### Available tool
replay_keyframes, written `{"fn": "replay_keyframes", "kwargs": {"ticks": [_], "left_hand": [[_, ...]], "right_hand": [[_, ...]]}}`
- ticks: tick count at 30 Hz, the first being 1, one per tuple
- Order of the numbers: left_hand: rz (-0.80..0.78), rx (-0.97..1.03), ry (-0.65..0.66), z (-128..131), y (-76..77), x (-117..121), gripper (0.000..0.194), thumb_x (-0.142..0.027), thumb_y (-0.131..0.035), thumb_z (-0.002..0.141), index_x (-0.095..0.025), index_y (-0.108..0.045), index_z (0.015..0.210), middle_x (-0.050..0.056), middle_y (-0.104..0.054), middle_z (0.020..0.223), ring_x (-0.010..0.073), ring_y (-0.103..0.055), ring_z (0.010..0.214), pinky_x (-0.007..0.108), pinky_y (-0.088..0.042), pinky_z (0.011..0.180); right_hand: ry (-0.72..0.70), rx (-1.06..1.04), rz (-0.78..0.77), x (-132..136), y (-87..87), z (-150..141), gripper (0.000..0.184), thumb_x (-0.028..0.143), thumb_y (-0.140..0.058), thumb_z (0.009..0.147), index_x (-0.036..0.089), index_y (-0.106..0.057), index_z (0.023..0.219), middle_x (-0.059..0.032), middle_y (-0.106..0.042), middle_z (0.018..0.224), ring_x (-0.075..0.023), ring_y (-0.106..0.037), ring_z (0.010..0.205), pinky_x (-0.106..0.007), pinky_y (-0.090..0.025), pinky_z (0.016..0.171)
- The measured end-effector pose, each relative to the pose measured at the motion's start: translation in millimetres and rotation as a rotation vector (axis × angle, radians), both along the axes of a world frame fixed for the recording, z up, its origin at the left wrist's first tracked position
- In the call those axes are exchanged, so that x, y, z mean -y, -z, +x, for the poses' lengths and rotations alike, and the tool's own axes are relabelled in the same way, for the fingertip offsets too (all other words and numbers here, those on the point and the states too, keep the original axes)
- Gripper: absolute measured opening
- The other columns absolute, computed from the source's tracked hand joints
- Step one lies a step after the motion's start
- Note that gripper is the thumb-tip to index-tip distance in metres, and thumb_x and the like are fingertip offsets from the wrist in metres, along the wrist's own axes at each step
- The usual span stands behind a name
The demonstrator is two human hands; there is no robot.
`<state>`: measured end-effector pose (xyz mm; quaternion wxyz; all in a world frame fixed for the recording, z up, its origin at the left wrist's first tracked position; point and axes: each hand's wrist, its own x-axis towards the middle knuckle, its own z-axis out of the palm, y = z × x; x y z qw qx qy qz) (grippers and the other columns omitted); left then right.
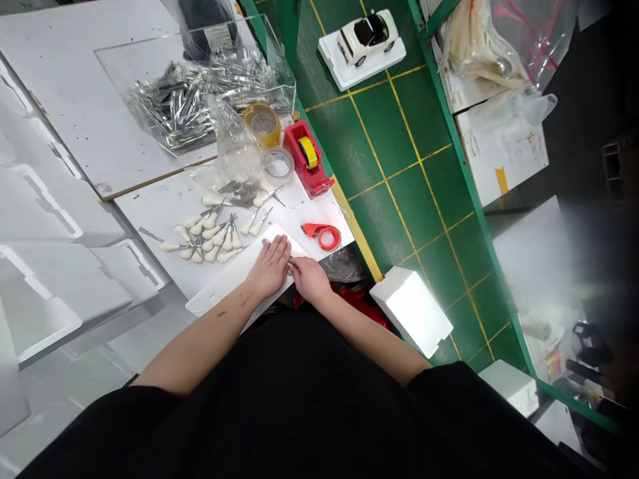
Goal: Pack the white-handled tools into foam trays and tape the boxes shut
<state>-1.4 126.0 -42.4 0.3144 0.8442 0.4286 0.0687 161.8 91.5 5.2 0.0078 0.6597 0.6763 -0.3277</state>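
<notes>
My left hand (271, 266) lies flat, fingers stretched out, on a white foam tray (224, 283) at the table's near edge. My right hand (310, 279) rests beside it on the tray's right end, fingers curled in a pinch; what they hold is too small to make out. Just beyond the tray lies a heap of small tools with white bulb handles and metal tips (212, 233).
A red tape dispenser (307, 158), two tape rolls (263, 124) and a small red tape cutter (323, 235) sit right of the tools. A clear box of bagged metal parts (200, 93) stands behind. White foam blocks (412, 309) and a white toy car (367, 34) are on the green floor.
</notes>
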Motion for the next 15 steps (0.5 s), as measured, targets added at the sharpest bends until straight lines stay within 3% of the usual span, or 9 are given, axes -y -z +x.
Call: {"fn": "replay_keyframes", "kwargs": {"ticks": [3, 6, 8, 12, 15], "left_hand": [[0.027, -0.022, 0.001, -0.1, 9.5, 8.0, 0.061, -0.023, -0.035, 0.101, -0.001, -0.031, 0.158, 0.023, -0.021, 0.167, 0.0337, -0.01, 0.159, 0.063, -0.005, 0.128], [0.051, -0.055, -0.012, 1.0, 11.2, 8.9, 0.06, -0.024, -0.034, 0.102, -0.002, -0.033, 0.158, 0.023, -0.024, 0.167, 0.0351, -0.013, 0.159, 0.065, -0.003, 0.127], [0.073, -0.078, -0.036, 2.5, 5.5, 7.8, 0.059, -0.023, -0.034, 0.101, -0.002, -0.035, 0.157, 0.024, -0.028, 0.165, 0.0377, -0.018, 0.157, 0.068, -0.007, 0.126], [0.141, -0.105, -0.12, 2.2, -17.2, 10.3, 0.065, -0.025, -0.037, 0.102, -0.003, -0.022, 0.161, 0.027, -0.026, 0.166, 0.0393, -0.018, 0.156, 0.067, -0.024, 0.123], [0.137, -0.086, -0.265, -4.8, -31.6, 19.0, 0.073, -0.031, -0.04, 0.104, -0.011, -0.005, 0.165, 0.025, -0.018, 0.169, 0.0379, -0.013, 0.158, 0.066, -0.029, 0.122]], "right_hand": [[0.144, -0.015, 0.12, -20.2, -5.1, 52.7, 0.027, 0.027, -0.045, 0.102, 0.019, -0.065, 0.119, -0.0091, -0.069, 0.115, -0.0211, -0.063, 0.107, -0.031, -0.047, 0.097], [0.378, 0.064, 0.167, -71.8, 1.6, 111.3, 0.032, 0.022, -0.051, 0.094, 0.015, -0.062, 0.123, -0.0144, -0.066, 0.12, -0.027, -0.06, 0.113, -0.038, -0.046, 0.101], [0.423, 0.082, 0.12, -111.4, 8.6, 138.3, 0.038, 0.019, -0.056, 0.089, 0.012, -0.061, 0.126, -0.0156, -0.067, 0.117, -0.0279, -0.062, 0.108, -0.038, -0.048, 0.098], [0.399, 0.035, 0.131, -176.3, 17.7, 149.6, 0.037, 0.019, -0.052, 0.091, 0.012, -0.064, 0.125, -0.0144, -0.067, 0.118, -0.0246, -0.062, 0.109, -0.035, -0.046, 0.1], [0.399, 0.003, 0.131, -215.9, 21.9, 135.1, 0.036, 0.036, -0.049, 0.096, 0.015, -0.069, 0.119, -0.0165, -0.061, 0.131, -0.028, -0.055, 0.122, -0.039, -0.042, 0.107]]}}
